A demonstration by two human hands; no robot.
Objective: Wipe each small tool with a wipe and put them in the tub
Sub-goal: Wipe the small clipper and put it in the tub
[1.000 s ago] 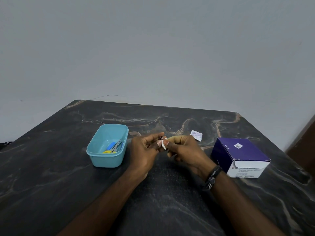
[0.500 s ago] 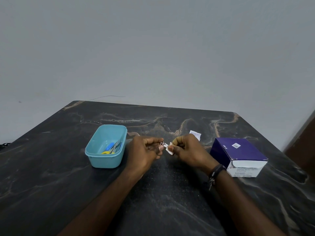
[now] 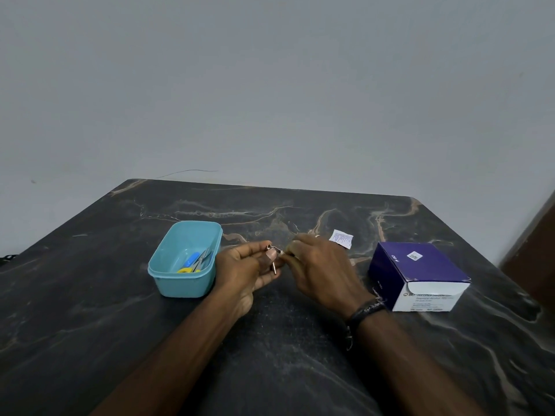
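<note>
My left hand (image 3: 250, 265) pinches a small thin metal tool (image 3: 274, 259) between thumb and fingers above the table. My right hand (image 3: 321, 265) meets it from the right, its fingers curled round a small white wipe (image 3: 283, 251) pressed on the tool's end; most of the wipe is hidden. The light blue tub (image 3: 168, 265) stands just left of my left hand. Inside it lie scissors with yellow handles (image 3: 198, 262) and a blue tool (image 3: 192, 259).
A purple and white box of wipes (image 3: 420, 274) stands at the right. A torn white wipe sachet (image 3: 341, 238) lies behind my right hand. The dark marbled table (image 3: 285, 370) ends at a grey wall; a brown edge shows far right.
My hands drew slightly apart half a second ago, then closed together again. The tool has turned in my left hand and now hangs downward. The wipe is more hidden under my right fingers.
</note>
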